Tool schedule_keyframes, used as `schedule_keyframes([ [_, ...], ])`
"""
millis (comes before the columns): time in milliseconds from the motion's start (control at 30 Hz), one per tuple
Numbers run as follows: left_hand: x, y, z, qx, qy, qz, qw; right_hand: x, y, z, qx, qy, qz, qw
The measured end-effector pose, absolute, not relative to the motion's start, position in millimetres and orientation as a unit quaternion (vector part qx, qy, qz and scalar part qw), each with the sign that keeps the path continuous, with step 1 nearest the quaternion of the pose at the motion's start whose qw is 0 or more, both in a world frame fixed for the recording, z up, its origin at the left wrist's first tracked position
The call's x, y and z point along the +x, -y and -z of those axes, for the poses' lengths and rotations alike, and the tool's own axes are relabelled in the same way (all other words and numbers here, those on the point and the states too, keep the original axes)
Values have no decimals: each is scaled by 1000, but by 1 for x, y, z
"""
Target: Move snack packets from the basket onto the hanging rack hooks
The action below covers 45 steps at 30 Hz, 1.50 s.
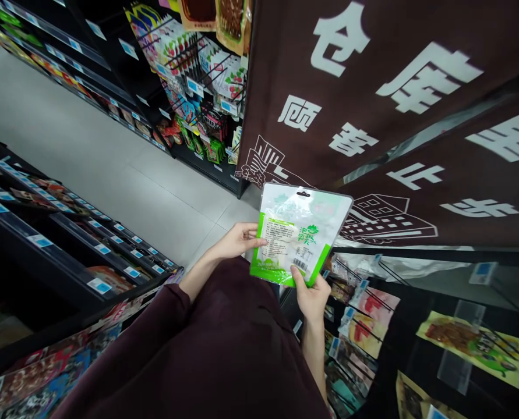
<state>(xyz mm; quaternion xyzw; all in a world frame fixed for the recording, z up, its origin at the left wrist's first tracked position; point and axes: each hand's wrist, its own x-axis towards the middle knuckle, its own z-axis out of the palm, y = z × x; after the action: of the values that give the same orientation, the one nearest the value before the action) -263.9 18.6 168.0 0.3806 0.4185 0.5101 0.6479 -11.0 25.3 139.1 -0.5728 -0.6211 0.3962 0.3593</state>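
Both hands hold up a flat white and green snack pouch (pixel 281 209), its printed back with a barcode facing me and its hang hole at the top. My left hand (pixel 240 240) grips the pouch's left edge, thumb on the front face. Near the lower right corner, my right hand (pixel 313 294) pinches it with the thumb over the green band beside the barcode. The fingers behind the pouch are mostly hidden.
A dark brown curtain (pixel 285 70) with white lettering hangs ahead on the right. Hooks with snack bags (pixel 370 314) line the right side. Low shelves (pixel 67 233) stand on the left, with grey floor (pixel 154 169) running between racks. More hanging packets (pixel 184 52) are beyond.
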Motion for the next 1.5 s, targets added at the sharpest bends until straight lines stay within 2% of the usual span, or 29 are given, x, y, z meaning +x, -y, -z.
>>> schedule_keyframes([
  [400, -255, -24, -163, 342, -553, -541, 533, -16, -21, -133, -593, 579, -418, 373],
  [533, -257, -23, -165, 329, -543, -546, 546, -15, -19, -133, -587, 567, -441, 372],
  [667, -261, -17, -168, 357, -520, -516, 579, -9, -20, -133, -545, 536, -535, 360],
  [767, -259, -12, -168, 391, -498, -475, 611, -5, -26, -136, -529, 486, -566, 406],
  [900, -252, -9, -166, 410, -464, -417, 665, -6, -36, -142, -554, 456, -543, 436],
  [1100, -244, -15, -159, 341, -489, -521, 611, -15, -39, -143, -571, 454, -535, 426],
  [1233, -242, -19, -155, 334, -520, -544, 567, -20, -34, -141, -564, 451, -556, 411],
  [1500, -236, -24, -144, 252, -500, -556, 614, -21, -31, -138, -549, 412, -594, 420],
])
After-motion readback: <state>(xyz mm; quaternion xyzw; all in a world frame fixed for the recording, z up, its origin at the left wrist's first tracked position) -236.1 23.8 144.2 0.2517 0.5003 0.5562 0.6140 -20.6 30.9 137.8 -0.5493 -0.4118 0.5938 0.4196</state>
